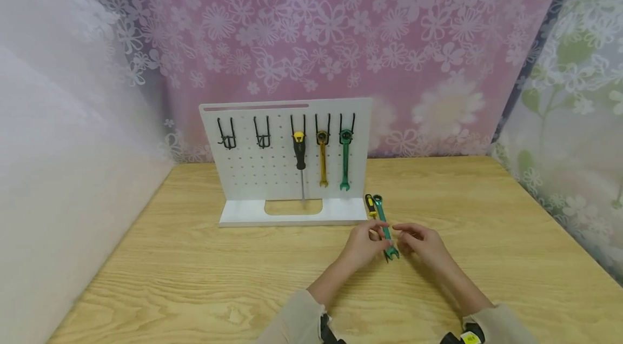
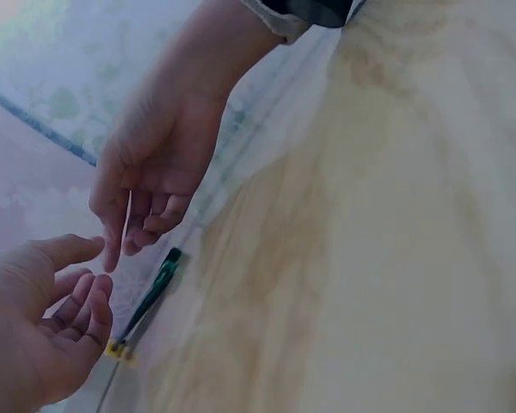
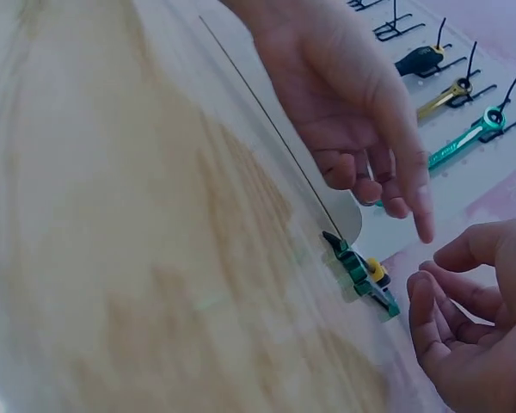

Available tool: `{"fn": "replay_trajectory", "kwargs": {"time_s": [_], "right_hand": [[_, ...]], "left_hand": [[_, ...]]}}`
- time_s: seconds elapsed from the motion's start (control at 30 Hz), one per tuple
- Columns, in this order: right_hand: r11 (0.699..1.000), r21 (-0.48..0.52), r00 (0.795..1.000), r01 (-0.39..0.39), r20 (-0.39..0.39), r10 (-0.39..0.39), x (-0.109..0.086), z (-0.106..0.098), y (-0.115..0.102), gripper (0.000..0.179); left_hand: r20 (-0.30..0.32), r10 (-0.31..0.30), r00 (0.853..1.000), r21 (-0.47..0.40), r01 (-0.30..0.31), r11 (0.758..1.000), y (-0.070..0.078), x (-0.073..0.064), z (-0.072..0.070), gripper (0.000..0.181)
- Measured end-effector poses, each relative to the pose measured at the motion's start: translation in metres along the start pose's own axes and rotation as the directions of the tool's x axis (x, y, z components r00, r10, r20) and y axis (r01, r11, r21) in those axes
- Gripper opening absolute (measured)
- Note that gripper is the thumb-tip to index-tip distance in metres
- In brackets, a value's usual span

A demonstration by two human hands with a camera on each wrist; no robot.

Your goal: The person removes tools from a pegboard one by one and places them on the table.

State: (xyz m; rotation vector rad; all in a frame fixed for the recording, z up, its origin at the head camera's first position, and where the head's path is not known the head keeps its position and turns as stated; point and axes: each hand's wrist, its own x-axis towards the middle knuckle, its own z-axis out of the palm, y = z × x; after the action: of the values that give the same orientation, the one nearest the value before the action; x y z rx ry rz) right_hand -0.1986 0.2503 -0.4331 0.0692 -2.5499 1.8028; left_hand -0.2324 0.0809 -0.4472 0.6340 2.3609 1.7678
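A green ratchet wrench lies on the table beside the right end of a pegboard stand. Alongside it is a small screwdriver with a black and yellow handle, its shaft partly hidden. Over these two tools hovers my left hand, fingers loosely bent with nothing between them. Just to the right, my right hand faces it, thumb and fingers bent and apart, holding nothing. The right wrist view shows both hands' fingertips near each other, above the wrench.
The white pegboard stands at the back. From its hooks hang a black and yellow screwdriver, a gold wrench and a green wrench. Two black double hooks at its left carry no tool. A floral curtain is behind.
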Motion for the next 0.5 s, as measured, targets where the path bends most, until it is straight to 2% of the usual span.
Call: {"fn": "replay_trajectory", "kwargs": {"time_s": [0.2,0.3,0.5], "right_hand": [[0.999,0.049,1.000,0.018,0.005,-0.018,-0.003,0.001,-0.012,0.030],[0.998,0.051,1.000,0.021,0.020,-0.022,-0.003,0.002,-0.019,0.032],[0.998,0.027,0.998,0.049,0.042,-0.050,0.001,0.004,-0.035,0.035]], "left_hand": [[-0.073,0.008,0.997,-0.018,-0.009,1.000,0.011,0.004,-0.016,0.029],[-0.116,0.002,0.993,-0.025,-0.005,1.000,0.019,0.005,-0.026,0.028],[-0.176,0.040,0.983,-0.018,-0.044,0.999,0.026,0.005,-0.051,0.026]]}}
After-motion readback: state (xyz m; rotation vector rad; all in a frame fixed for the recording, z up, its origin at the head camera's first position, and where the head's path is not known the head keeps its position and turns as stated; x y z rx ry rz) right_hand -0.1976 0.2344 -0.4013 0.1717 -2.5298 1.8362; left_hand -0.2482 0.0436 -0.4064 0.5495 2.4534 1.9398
